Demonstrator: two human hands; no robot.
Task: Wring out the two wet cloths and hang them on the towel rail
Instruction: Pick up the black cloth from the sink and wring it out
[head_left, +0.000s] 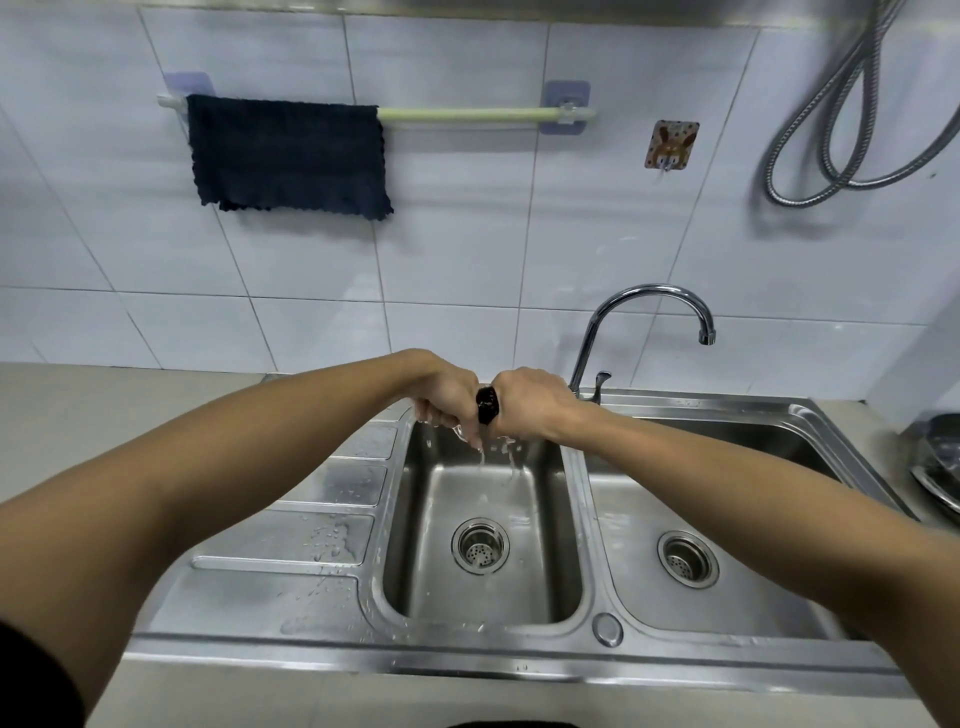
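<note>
A dark blue cloth (288, 156) hangs spread over the left half of the pale green towel rail (467, 114) on the tiled wall. Above the left sink basin (483, 587), my left hand (447, 397) and my right hand (530, 402) grip a second dark cloth (488, 405) between them. That cloth is twisted into a tight roll, and only a short piece shows between my fists. Water streams from it into the basin below.
A chrome tap (649, 312) arches over the right basin (727, 519). The ribbed drainboard (311, 519) on the left is splashed with water. A metal hose (841, 130) loops on the wall at right, beside a cartoon wall hook (671, 145). A pot lid (940, 467) sits at far right.
</note>
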